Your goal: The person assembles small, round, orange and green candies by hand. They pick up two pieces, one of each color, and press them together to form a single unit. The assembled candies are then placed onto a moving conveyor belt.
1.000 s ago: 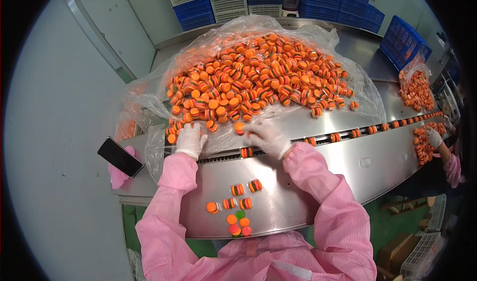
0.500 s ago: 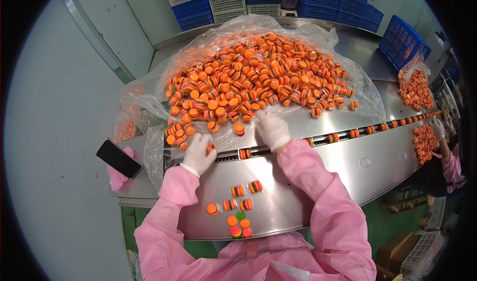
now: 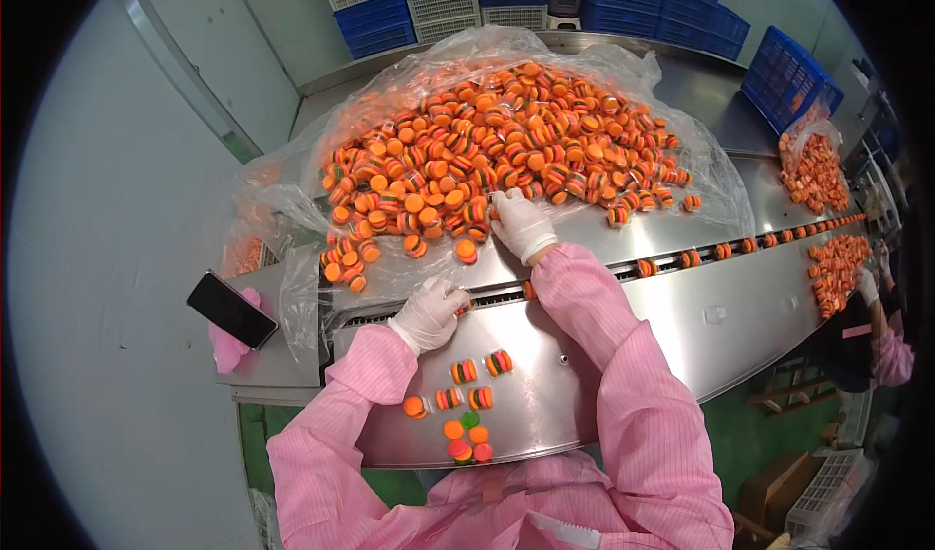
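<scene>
While a big heap of orange burger-shaped candies still fills the plastic sheet on the worktop, few sit in the conveyor channel. Right hand rakes the heap, unclenched; left hand pinches one candy at the channel.

Bright, even overhead light fills the scene, with soft glare on the steel table and the clear plastic sheet. Shadows are faint. Fisheye distortion bends straight edges near the dark rim, where detail blurs.
</scene>
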The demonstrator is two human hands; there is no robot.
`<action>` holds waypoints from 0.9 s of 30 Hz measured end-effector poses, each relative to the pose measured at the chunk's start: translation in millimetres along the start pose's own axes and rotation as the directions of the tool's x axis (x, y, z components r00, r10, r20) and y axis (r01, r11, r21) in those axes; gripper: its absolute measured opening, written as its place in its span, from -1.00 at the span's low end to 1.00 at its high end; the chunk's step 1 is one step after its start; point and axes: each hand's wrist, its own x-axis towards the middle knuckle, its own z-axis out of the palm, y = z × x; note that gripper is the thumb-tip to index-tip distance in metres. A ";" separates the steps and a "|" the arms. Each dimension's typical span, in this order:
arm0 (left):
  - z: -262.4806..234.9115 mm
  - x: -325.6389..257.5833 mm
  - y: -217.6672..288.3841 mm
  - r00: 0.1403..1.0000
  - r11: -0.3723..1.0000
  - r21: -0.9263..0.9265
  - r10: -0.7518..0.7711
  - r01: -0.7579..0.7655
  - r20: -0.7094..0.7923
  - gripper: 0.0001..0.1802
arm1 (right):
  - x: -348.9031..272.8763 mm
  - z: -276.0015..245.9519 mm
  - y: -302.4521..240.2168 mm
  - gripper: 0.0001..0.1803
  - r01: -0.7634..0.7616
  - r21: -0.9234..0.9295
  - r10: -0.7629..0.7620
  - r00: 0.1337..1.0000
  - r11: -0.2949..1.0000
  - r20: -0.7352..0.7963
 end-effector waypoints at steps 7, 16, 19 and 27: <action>-24.5 -2.0 0.4 0.997 0.995 0.068 0.070 -0.073 0.038 -0.74 | -4.0 -9.2 4.3 -0.77 -0.060 -0.003 0.060 0.995 0.998 -0.082; -16.8 31.0 -68.7 0.990 0.927 0.361 -0.064 0.106 -0.127 -0.79 | -99.5 -43.3 23.1 -0.84 -0.428 0.327 0.283 0.868 0.843 0.407; -13.1 34.6 -69.0 0.979 0.920 0.338 -0.170 0.198 -0.110 -0.79 | -94.6 -56.9 15.4 -0.80 -0.278 -0.086 0.291 0.917 0.957 0.274; -20.9 -4.4 -5.4 0.993 0.996 0.061 -0.073 0.067 0.093 -0.77 | -15.7 -11.8 19.3 -0.68 0.175 0.050 -0.172 0.984 0.983 -0.055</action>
